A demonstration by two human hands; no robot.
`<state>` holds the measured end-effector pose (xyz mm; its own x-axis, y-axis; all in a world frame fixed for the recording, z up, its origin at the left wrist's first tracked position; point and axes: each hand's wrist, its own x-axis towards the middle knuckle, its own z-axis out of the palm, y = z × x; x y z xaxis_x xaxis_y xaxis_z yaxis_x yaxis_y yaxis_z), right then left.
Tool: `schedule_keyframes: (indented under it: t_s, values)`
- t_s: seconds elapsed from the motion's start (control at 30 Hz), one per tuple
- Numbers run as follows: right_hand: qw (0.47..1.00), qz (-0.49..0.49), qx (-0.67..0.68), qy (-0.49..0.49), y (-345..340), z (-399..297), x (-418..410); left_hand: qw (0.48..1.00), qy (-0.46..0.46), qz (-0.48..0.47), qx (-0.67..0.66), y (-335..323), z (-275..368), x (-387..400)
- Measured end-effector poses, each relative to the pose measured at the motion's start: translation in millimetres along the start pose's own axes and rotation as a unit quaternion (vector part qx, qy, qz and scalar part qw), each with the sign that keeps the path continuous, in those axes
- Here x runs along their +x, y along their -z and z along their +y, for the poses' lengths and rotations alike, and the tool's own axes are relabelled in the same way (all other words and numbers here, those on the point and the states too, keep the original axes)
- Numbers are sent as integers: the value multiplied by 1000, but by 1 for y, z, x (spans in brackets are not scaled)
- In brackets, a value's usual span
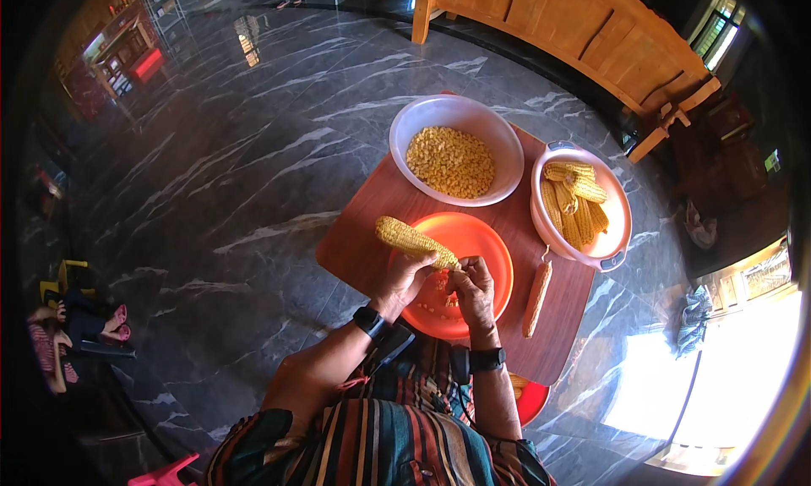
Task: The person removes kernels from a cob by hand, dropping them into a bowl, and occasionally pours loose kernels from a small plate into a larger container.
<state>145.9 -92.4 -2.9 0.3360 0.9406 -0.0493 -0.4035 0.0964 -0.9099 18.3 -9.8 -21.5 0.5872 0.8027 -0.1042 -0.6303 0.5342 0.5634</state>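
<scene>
My left hand (405,282) is closed around a dried corn cob (405,235) with yellow kernels, held tilted over an orange plastic basin (497,251). At the cob's right end, the fingers of my right hand (472,289) are bent against the kernels; whether they pinch any is hidden. Some loose kernels lie in the orange basin. Behind it, a pale, wide bowl (405,115) holds many loose kernels (450,159). To the right, a pink tub with handles (618,201) contains several whole cobs (576,201). A stripped cob (537,301) lies on the wooden table beside the orange basin.
The low wooden table (361,232) stands on a dark marbled floor (253,169). A red container (535,400) with cobs is partly under its near edge. A wooden bench (538,17) stands beyond. Another person (54,340) sits at the far left.
</scene>
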Motion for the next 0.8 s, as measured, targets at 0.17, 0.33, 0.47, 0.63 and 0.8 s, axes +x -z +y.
schedule_keyframes:
  t_s: [0.17,0.33,0.47,0.63,0.8]
  values:
    - [995,32,79,-42,-7,-6,1,999,32,8,10,5,-2,0]
    - [999,7,-1,-54,0,-3,1,998,26,-9,48,3,0,-2]
    - [999,15,2,-42,-1,0,1,998,15,6,60,3,-2,-1]
    - [999,11,-6,-37,0,0,1,997,6,15,73,2,-2,-2]
    - [1000,3,-19,-23,1,1,2,998,15,24,47,-2,1,-3]
